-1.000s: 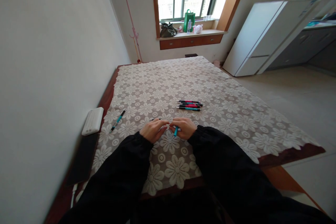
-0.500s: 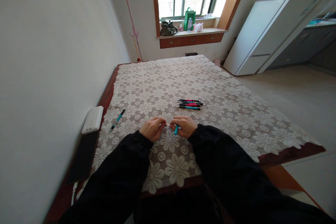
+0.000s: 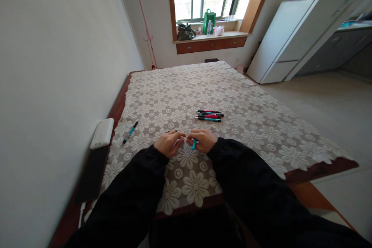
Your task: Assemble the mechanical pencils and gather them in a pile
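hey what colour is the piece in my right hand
The piece in your right hand is turquoise, best seen in the head view.

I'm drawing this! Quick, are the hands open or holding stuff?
Left hand: fingers bent; can't tell if it's holding anything.
Right hand: closed on a blue piece.

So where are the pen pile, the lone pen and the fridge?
Pen pile (image 3: 209, 116), head view: a barrel mid-pile.
Lone pen (image 3: 130, 133), head view: middle of its blue barrel.
Fridge (image 3: 308, 33), head view: upper door.

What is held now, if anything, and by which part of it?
The right grip holds a turquoise pen part beyond its near end, which sticks out; the rest is hidden. Whether the left grip holds anything cannot be told.
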Available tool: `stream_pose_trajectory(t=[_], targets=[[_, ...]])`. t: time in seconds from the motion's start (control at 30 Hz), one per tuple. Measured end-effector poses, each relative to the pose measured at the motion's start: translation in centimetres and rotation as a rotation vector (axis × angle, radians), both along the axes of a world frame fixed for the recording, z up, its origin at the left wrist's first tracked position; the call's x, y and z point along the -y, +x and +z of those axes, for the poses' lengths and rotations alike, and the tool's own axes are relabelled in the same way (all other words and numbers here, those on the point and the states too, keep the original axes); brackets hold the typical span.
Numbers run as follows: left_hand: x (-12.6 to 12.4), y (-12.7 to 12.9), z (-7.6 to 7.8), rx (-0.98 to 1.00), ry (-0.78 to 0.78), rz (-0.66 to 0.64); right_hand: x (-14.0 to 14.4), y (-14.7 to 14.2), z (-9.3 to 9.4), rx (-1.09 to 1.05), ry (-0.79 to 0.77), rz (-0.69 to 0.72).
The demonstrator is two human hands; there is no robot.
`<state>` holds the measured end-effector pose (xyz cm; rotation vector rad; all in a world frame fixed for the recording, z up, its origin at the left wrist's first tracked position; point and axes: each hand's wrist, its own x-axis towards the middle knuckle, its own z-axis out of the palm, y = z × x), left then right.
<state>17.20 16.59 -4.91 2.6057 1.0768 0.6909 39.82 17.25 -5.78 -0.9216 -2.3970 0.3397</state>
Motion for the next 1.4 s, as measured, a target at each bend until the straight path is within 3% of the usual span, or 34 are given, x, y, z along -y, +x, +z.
stream_pose_trajectory(t=[0.43, 1.4], targets=[[0.34, 0.3, 0.52, -0.116, 0.039, 0.04, -0.03, -0.06, 0.04, 0.003, -0.023, 0.024], [0.36, 0.47, 0.01, -0.123, -0.014, 0.056, 0.05, -0.19, 0.55, 0.105, -0.149, 0.047]])
